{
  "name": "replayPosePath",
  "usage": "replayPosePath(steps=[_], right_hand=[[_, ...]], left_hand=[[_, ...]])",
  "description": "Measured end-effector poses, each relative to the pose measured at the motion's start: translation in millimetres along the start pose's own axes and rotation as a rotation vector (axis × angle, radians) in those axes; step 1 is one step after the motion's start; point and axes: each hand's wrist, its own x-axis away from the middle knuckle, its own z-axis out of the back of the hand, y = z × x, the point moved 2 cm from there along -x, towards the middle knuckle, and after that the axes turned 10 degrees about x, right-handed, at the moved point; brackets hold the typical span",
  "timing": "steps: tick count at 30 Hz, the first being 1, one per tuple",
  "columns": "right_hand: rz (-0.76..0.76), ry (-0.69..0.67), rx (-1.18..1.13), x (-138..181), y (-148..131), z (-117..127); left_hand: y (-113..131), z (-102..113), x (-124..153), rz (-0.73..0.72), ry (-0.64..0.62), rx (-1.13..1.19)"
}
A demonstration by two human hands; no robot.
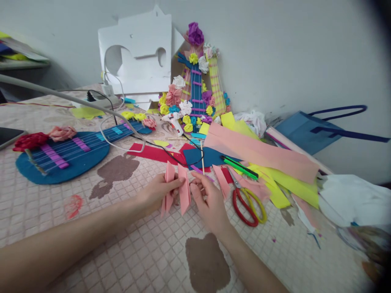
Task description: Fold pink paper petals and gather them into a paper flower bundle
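My left hand (pixel 155 193) pinches pink paper strips (pixel 175 189) that stand folded between both hands, low in the middle of the table. My right hand (pixel 207 201) is closed on the right side of the same strips, and a thin wooden stick (pixel 202 160) rises just above its fingers. Another loose pink strip (pixel 222 182) lies right of my right hand. Red and yellow scissors (pixel 247 199) lie a little further right.
A blue felt guitar (pixel 67 156) with paper roses lies at the left. A decorated guitar (pixel 195 81) leans on the wall behind a white glue gun (pixel 174 121). Pink, yellow, red and blue sheets (pixel 259 152), a green marker (pixel 240 167) and a blue bag (pixel 308 128) fill the right.
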Motion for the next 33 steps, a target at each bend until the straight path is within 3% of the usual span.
replayPosePath(steps=[7,20,23,28,33], right_hand=[[0.200,-0.075,0.246,5.7,-5.6,-10.1],[0.274,-0.048,0.193,4.4,-8.7,-7.9],[0.254,-0.033,0.159,3.7,-9.2,-6.7],[0.091,0.002,0.031,2.8,-8.0,-6.8],[0.082,-0.031,0.017,0.2,-6.7,-7.7]], left_hand=[[2.6,0.7,-0.3,-0.016,0.086,0.053],[0.2,9.0,-5.3,-0.041,0.082,0.105],[0.5,8.3,-5.1,-0.064,0.098,0.066],[-0.4,6.3,-4.1,-0.080,0.100,0.019],[-2.9,-0.6,0.4,-0.036,0.019,0.008]])
